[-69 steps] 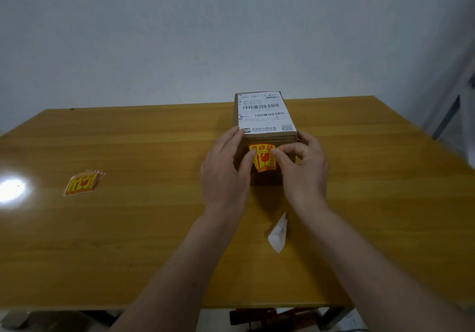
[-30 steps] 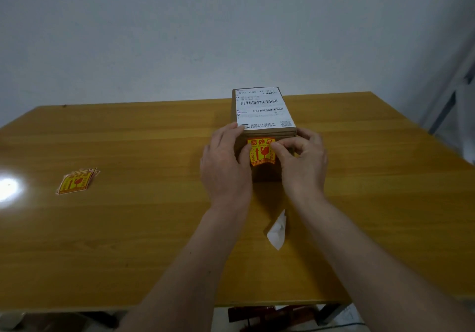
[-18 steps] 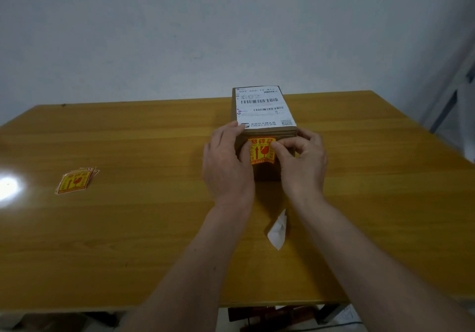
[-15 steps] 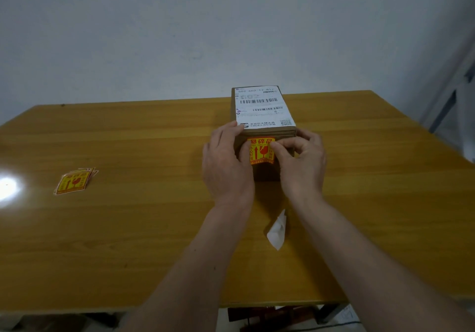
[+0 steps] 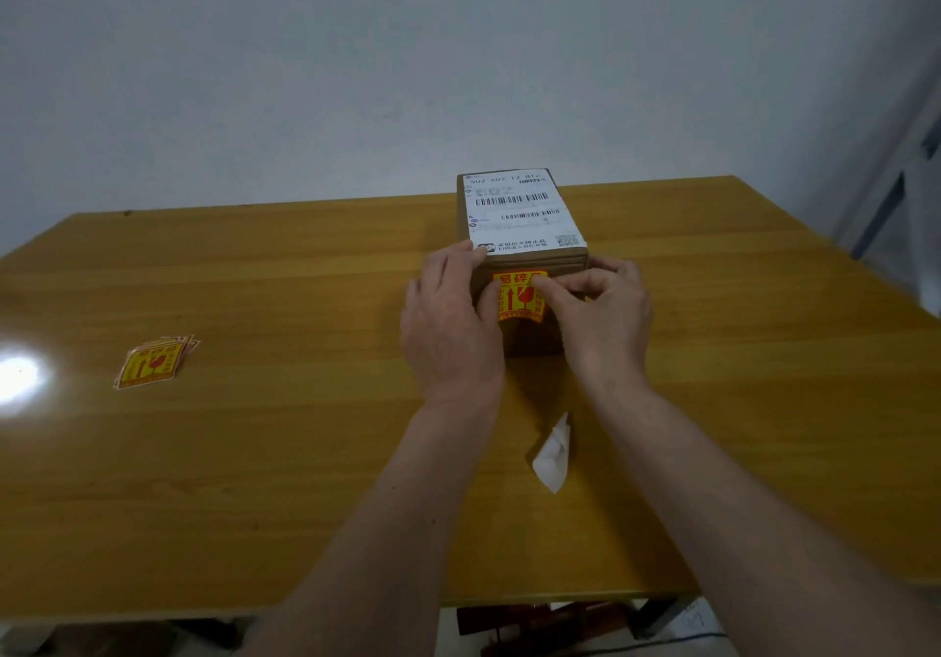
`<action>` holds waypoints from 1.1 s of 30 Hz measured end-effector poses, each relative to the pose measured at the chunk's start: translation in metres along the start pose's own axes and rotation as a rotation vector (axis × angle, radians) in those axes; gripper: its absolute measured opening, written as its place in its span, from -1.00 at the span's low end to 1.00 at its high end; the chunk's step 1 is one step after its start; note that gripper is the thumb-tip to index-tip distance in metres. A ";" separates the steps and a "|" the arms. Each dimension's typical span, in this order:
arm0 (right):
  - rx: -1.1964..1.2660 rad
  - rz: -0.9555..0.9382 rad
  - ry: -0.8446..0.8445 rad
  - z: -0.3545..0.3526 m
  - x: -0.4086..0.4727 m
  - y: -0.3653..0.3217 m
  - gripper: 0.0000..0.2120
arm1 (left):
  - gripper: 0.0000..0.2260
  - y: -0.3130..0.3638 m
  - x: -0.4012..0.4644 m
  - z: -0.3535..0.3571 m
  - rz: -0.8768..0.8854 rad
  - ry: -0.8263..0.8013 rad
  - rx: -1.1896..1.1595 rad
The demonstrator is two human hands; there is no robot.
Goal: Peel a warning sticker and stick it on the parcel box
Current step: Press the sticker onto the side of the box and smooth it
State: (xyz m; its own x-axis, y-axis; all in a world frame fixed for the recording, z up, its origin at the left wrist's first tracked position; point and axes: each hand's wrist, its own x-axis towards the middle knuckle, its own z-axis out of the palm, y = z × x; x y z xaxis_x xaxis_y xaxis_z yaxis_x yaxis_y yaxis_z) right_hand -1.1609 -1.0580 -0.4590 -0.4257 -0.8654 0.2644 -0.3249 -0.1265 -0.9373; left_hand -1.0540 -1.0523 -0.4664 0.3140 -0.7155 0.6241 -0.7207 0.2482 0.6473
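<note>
The brown parcel box stands upright at the table's middle, with a white shipping label on its top. A yellow and red warning sticker lies on the box's near face, just under the top edge. My left hand wraps the box's left near corner, its thumb pressing the sticker's left edge. My right hand is at the right near corner, fingers curled, with the index fingertip pressing the sticker's upper right part. The sticker's bottom edge bows slightly.
A small stack of the same warning stickers lies on the yellow wooden table at the left. A peeled white backing paper lies between my forearms. The table's front edge is close below my arms.
The sticker sits a little higher and flatter on the box face than at first. Both hands stay at the box and have hardly moved over the last second.
</note>
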 end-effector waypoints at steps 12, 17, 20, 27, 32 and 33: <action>0.096 0.058 -0.002 -0.007 -0.001 0.005 -0.82 | -0.74 -0.001 0.000 0.000 0.006 -0.007 0.008; -0.009 -0.130 0.111 -0.023 -0.010 0.002 -0.57 | -0.74 -0.002 0.000 -0.001 0.011 -0.013 0.001; -0.254 -0.359 -0.048 -0.015 -0.004 -0.007 -0.38 | -0.74 -0.001 -0.001 0.000 0.006 -0.014 0.002; -0.313 -0.328 -0.148 0.000 0.017 -0.005 -0.45 | -0.74 -0.002 0.001 -0.001 0.010 -0.012 -0.016; -0.178 -0.300 -0.176 -0.005 0.022 -0.003 -0.58 | -0.74 -0.003 0.000 0.001 0.019 -0.010 -0.016; -0.156 -0.307 -0.189 -0.006 0.023 -0.002 -0.60 | -0.73 -0.003 0.000 0.001 0.027 -0.009 -0.014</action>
State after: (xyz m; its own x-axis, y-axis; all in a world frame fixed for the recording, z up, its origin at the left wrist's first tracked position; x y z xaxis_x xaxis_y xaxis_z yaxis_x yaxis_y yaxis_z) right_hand -1.1754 -1.0748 -0.4490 -0.1303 -0.8748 0.4666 -0.5434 -0.3307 -0.7716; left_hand -1.0521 -1.0539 -0.4687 0.2890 -0.7143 0.6374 -0.7202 0.2765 0.6363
